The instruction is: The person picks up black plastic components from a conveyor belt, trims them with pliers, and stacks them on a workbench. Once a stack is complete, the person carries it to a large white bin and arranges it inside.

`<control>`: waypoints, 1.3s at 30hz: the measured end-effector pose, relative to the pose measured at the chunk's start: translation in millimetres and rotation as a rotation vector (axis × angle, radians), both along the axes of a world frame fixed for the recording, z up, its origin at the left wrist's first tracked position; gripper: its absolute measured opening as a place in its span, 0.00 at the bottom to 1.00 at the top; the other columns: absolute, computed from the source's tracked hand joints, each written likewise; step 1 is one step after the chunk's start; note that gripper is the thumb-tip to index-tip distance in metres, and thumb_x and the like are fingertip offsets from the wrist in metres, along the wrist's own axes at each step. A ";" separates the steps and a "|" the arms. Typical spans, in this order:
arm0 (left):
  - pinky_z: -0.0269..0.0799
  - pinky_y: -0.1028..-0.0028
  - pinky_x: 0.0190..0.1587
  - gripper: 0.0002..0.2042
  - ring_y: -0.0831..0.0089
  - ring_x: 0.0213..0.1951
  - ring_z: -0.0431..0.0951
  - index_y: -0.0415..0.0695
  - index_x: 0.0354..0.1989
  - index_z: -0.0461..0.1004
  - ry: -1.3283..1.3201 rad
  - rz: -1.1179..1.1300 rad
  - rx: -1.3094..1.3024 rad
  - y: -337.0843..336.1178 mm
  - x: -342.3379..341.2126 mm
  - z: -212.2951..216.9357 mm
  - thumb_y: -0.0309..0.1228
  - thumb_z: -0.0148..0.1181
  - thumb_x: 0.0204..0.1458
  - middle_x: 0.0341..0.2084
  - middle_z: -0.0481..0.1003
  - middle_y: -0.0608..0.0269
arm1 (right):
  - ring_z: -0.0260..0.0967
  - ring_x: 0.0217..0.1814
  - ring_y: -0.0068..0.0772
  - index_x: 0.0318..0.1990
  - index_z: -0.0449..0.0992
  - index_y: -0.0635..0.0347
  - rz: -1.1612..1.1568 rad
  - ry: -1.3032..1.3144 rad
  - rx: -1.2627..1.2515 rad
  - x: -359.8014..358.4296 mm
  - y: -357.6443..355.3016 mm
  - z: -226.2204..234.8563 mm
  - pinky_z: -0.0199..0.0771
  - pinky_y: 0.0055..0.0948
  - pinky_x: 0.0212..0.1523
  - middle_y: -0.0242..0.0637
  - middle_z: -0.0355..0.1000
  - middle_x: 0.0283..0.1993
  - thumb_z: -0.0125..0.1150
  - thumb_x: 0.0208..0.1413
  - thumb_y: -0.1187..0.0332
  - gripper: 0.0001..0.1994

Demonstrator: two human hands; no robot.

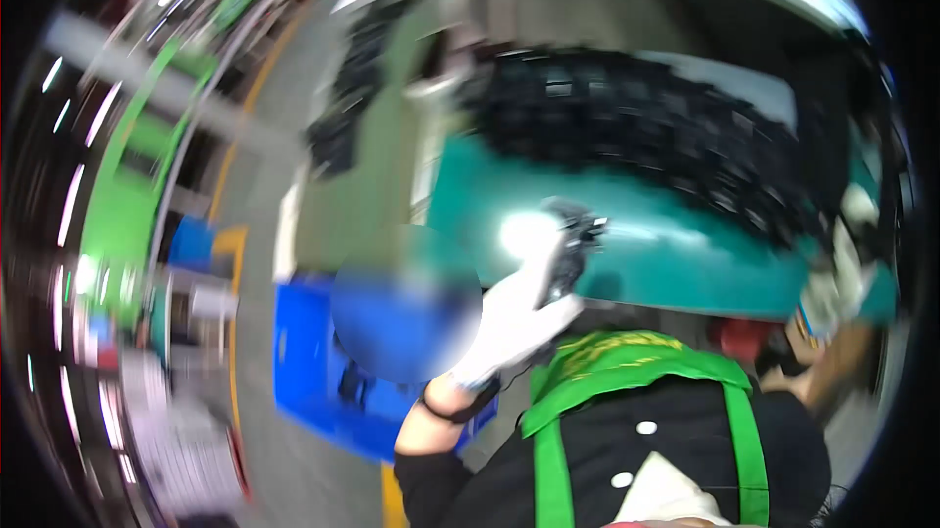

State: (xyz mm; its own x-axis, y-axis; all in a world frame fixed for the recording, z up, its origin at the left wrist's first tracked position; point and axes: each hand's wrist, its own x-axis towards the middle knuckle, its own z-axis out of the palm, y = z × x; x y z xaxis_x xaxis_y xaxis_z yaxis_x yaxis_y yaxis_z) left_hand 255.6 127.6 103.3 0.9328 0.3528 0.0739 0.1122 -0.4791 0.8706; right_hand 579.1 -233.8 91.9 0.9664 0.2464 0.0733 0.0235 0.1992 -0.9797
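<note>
- Beneath and beyond the fingers of the left hand (pixel 509 322): green work surface (pixel 685 273), shiny, with strong glare close to the fingertips; apparently set near the body for work at short reach.
- Ahead of those fingers and off to their right: long heap of black parts (pixel 627 117), massed along the far side of the green surface; likely kept back to stay reachable without crowding the hands. Individual shapes too blurred to tell.
- Forward and left of the fingers: olive-grey board (pixel 367 195), bearing a smaller group of black parts (pixel 343 121) along its left edge; probably set apart from the main heap as a separate lot.
- Left of the fingers and nearer the body: blue bin (pixel 294 357), open-topped, with a dark piece (pixel 354 386) inside; rest of contents too blurred to count. Presumably stationed there for the left arm.
- Well apart, right of the left fingers: right hand (pixel 832 295), gloved, by the right end of the green surface; finger state and any hold impossible to tell.
- Between left thumb and fingers, pinched: black part (pixel 570 249), far end projecting past the white glove; seemingly gripped low to leave that end exposed. Contact with the surface below not determinable.
</note>
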 end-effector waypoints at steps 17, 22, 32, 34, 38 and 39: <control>0.74 0.67 0.55 0.43 0.60 0.48 0.81 0.51 0.78 0.53 0.137 -0.667 -0.137 -265.2 342.0 42.0 0.33 0.61 0.50 0.52 0.79 0.55 | 0.75 0.44 0.26 0.55 0.73 0.64 -0.881 -0.489 -0.066 -3.1 -180.6 -75.5 0.78 0.28 0.47 0.36 0.76 0.49 0.58 0.53 0.82 0.20; 0.73 0.63 0.59 0.33 0.54 0.55 0.80 0.46 0.72 0.65 0.221 -0.454 -0.108 -301.9 428.8 0.2 0.33 0.57 0.53 0.53 0.80 0.49 | 0.74 0.45 0.25 0.55 0.73 0.63 -0.774 -0.266 -0.064 23.9 -164.8 -118.1 0.78 0.27 0.50 0.34 0.76 0.47 0.60 0.53 0.80 0.20; 0.71 0.56 0.63 0.23 0.44 0.58 0.77 0.42 0.61 0.75 0.246 -0.330 0.309 -268.2 454.9 -14.2 0.33 0.51 0.57 0.54 0.78 0.41 | 0.73 0.52 0.26 0.61 0.71 0.64 -0.215 -0.174 -0.153 90.1 -118.1 -144.6 0.76 0.30 0.55 0.33 0.74 0.51 0.61 0.49 0.81 0.27; 0.71 0.55 0.63 0.22 0.44 0.59 0.76 0.41 0.58 0.77 0.212 -0.396 0.443 -256.1 438.0 -8.5 0.33 0.52 0.56 0.52 0.78 0.40 | 0.72 0.57 0.28 0.63 0.70 0.65 -0.145 -0.172 -0.421 97.5 -112.1 -130.6 0.73 0.30 0.61 0.35 0.74 0.54 0.62 0.51 0.80 0.28; 0.77 0.51 0.55 0.18 0.40 0.51 0.79 0.36 0.49 0.78 0.036 -0.645 0.678 -224.4 400.3 -13.0 0.32 0.56 0.52 0.50 0.76 0.38 | 0.70 0.63 0.31 0.66 0.69 0.65 -0.025 -0.168 -0.726 106.9 -102.9 -105.9 0.68 0.30 0.67 0.38 0.73 0.59 0.64 0.53 0.79 0.30; 0.77 0.51 0.55 0.18 0.40 0.51 0.79 0.36 0.49 0.78 0.038 -0.642 0.673 -216.2 389.5 -12.7 0.32 0.56 0.52 0.50 0.76 0.38 | 0.69 0.64 0.31 0.67 0.69 0.65 0.008 -0.166 -0.812 109.3 -99.4 -103.4 0.66 0.29 0.69 0.39 0.73 0.60 0.65 0.53 0.78 0.31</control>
State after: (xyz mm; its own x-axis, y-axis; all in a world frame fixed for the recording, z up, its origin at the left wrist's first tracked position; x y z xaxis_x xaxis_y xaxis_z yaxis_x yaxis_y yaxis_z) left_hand 645.1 -88.6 90.6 0.9405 -0.3374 0.0412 -0.3262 -0.8619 0.3881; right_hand 688.4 -333.2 -11.5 0.9567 0.2909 0.0114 0.1821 -0.5677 -0.8029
